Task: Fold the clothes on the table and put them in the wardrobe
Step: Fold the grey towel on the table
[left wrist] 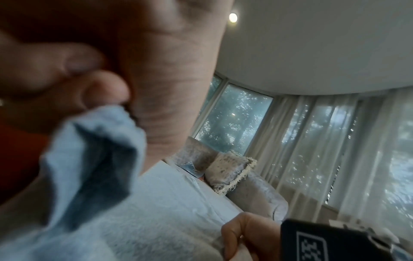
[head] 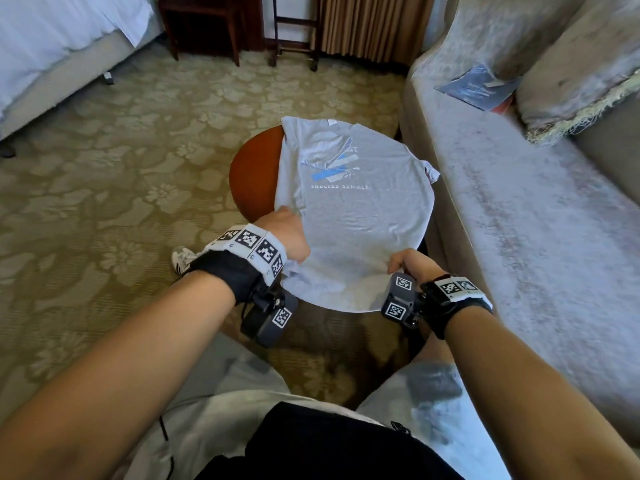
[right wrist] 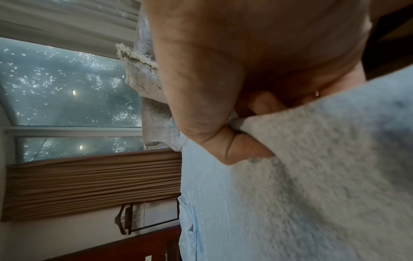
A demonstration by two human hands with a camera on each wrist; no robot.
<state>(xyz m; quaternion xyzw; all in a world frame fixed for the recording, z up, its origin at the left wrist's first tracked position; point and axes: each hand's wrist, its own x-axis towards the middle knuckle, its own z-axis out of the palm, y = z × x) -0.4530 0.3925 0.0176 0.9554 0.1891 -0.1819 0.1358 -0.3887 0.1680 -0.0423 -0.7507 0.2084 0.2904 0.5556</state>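
A light grey T-shirt with a blue print lies spread over a small round brown table, its near hem hanging off the front edge. My left hand grips the shirt's near left edge, with bunched cloth coming out from under the curled fingers. My right hand pinches the near right hem; in the right wrist view the thumb presses the grey fabric against the fingers. No wardrobe is in view.
A pale sofa runs along the right, touching the table, with a fringed cushion and a blue booklet on it. A bed stands at far left, dark wooden furniture at the back. Patterned carpet covers the floor.
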